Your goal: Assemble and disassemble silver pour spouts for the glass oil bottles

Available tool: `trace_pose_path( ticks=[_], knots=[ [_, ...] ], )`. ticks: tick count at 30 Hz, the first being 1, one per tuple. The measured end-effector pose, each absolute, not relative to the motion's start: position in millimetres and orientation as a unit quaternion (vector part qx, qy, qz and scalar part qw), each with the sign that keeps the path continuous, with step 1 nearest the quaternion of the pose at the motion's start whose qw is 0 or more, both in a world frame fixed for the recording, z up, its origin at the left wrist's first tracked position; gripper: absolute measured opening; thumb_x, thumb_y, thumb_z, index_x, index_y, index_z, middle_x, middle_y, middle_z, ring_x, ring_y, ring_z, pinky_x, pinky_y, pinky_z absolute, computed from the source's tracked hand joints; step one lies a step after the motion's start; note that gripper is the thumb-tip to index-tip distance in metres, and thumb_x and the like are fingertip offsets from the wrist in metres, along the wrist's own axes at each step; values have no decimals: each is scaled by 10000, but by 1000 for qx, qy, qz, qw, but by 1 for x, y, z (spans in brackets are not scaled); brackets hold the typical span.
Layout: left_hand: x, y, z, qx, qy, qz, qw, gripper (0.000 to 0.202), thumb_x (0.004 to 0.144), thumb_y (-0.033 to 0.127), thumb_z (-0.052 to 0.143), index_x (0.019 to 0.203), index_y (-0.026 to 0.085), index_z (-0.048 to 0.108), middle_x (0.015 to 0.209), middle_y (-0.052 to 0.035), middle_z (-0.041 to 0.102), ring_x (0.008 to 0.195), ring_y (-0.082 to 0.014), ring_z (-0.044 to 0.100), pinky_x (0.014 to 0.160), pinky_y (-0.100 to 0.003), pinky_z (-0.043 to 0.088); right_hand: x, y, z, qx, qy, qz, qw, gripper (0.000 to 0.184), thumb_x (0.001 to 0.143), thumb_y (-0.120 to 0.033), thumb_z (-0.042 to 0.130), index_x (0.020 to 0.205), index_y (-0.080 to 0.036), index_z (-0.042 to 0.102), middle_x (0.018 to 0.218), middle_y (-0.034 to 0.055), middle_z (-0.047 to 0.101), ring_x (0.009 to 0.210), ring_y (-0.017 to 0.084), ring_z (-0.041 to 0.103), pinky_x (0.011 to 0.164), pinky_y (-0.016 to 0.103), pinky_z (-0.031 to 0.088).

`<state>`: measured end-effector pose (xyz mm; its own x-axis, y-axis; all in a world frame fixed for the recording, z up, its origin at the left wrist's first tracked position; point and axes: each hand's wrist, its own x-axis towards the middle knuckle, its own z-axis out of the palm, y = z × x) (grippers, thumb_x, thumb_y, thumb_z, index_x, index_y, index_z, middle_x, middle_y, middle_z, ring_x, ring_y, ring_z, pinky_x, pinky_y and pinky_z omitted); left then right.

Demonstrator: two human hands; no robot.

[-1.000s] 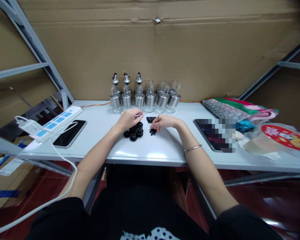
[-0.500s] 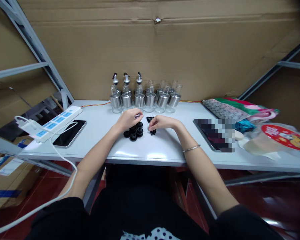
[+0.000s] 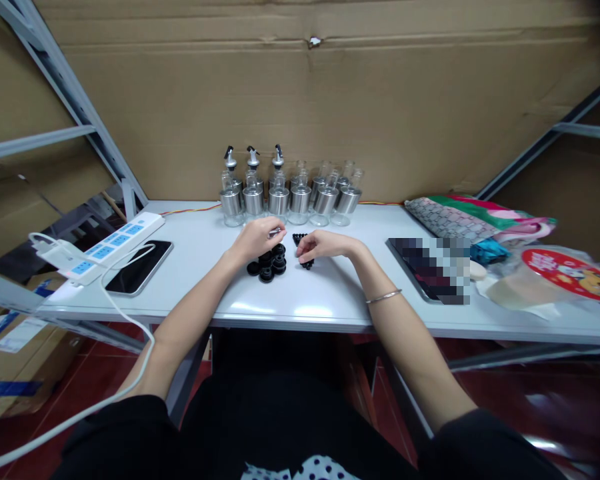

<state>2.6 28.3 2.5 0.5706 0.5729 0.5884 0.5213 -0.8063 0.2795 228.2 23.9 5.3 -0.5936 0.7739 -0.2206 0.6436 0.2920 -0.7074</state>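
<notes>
My left hand (image 3: 261, 238) is closed around a small silver metal piece (image 3: 275, 232), its lower part hidden by the fingers. Just below that hand lies a pile of round black caps (image 3: 267, 273). My right hand (image 3: 321, 247) has its fingertips pinched together over small black parts (image 3: 308, 265); whether one is between the fingers is hidden. More of these small black pieces (image 3: 299, 237) lie in a cluster just behind the right fingers. Glass bottles with steel sleeves (image 3: 300, 197) stand in rows behind both hands, and silver pour spouts (image 3: 253, 158) top three of them.
On the left of the white table (image 3: 190, 267) are a power strip (image 3: 117, 243) with a white cable and a phone (image 3: 143, 267). To the right lie a tablet-like device (image 3: 415, 267), a colourful bag (image 3: 480, 220) and a red-lidded tub (image 3: 540, 280). Cardboard (image 3: 310, 100) closes the back.
My right fingers have shifted very slightly over the small black parts. My left hand keeps its place with the silver piece.
</notes>
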Motion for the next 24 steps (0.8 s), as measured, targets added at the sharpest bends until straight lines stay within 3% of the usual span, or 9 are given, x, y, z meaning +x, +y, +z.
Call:
trace_pose_path(
  ticks=[5, 13, 24],
  knots=[
    [3, 29, 3, 886, 307, 346, 39, 124, 865, 226, 538, 846, 151, 635, 827, -40, 670, 758, -150, 613, 688, -240, 433, 229, 24, 6, -451, -801, 386, 75, 397, 571, -391, 765, 879, -152, 695, 737, 17, 693, 708, 156, 604, 652, 270, 429],
    [2, 27, 4, 884, 308, 348, 45, 131, 868, 227, 535, 849, 149, 638, 832, -42, 671, 752, -148, 609, 682, -238, 435, 232, 15, 17, -492, -742, 444, 102, 297, 639, -374, 769, 797, -143, 668, 673, 24, 654, 605, 134, 592, 548, 256, 471],
    [3, 27, 4, 885, 311, 344, 43, 133, 868, 232, 529, 865, 155, 637, 849, -41, 675, 762, -147, 615, 684, -237, 445, 228, 15, 15, -536, -670, 499, 123, 289, 728, -370, 751, 659, -120, 623, 637, 41, 660, 596, 148, 665, 630, 269, 572]
  ],
)
